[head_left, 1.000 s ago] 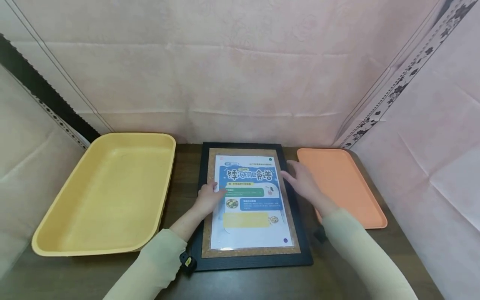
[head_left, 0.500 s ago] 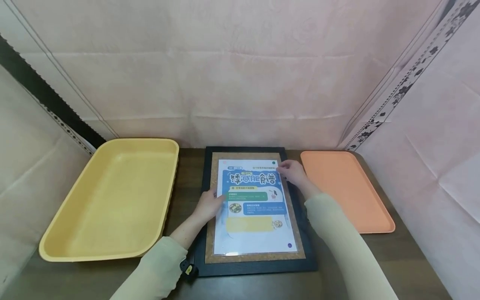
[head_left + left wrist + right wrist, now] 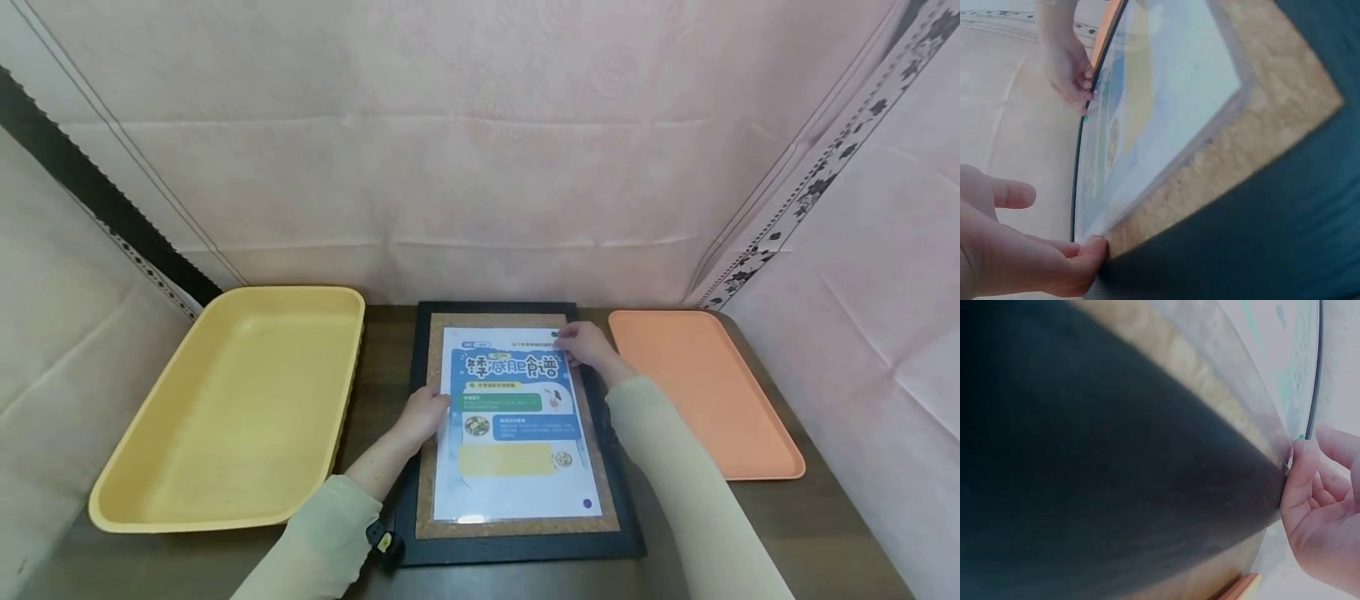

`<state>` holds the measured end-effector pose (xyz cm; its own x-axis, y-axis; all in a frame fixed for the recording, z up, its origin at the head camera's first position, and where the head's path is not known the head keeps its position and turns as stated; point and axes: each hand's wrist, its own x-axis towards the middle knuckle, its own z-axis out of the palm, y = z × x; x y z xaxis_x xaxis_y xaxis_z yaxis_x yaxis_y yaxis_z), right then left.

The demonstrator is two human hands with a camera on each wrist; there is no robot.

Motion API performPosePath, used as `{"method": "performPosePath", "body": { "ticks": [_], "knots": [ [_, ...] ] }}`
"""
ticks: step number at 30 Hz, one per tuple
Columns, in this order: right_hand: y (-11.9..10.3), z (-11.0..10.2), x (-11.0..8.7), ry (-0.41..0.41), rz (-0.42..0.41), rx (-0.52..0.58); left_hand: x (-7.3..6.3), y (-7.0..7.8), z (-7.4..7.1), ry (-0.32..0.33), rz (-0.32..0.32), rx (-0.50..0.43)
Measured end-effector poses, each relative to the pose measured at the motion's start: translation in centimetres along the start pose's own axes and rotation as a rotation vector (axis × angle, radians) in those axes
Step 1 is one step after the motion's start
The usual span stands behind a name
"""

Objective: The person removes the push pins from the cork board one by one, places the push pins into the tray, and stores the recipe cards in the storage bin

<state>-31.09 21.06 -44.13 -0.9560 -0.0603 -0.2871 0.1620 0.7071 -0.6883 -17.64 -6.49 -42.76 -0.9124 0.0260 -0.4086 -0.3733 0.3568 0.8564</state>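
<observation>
On the wood-grain counter (image 3: 810,533) lies a black frame (image 3: 517,547) with speckled cork (image 3: 517,528) inside. On it a glossy rectangular sheet (image 3: 517,492) is laid lengthwise, 12 to 6, printed heading at 12. Its 9 o'clock edge is touched by the left hand (image 3: 420,418), fingers parted; its 1 o'clock corner is met by the right hand (image 3: 590,347), fingers bent, whether pinching cannot be told.

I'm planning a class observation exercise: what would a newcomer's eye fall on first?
Probably the large yellow tray at the left of the table. Then the colourful sheet in the middle, lying on a dark-framed board, with the right hand at its top right corner.
</observation>
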Motion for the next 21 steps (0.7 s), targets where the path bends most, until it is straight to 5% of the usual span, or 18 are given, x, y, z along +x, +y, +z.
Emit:
{"method": "performPosePath", "body": {
  "ticks": [15, 21],
  "knots": [
    [-0.52, -0.03, 0.26, -0.004, 0.003, -0.013, 0.38, 0.38, 0.08, -0.003, -0.033, 0.004],
    [-0.6, -0.17, 0.66, -0.021, 0.01, -0.026, 0.89, -0.26, -0.17, 0.054, -0.029, 0.041]
  ]
}}
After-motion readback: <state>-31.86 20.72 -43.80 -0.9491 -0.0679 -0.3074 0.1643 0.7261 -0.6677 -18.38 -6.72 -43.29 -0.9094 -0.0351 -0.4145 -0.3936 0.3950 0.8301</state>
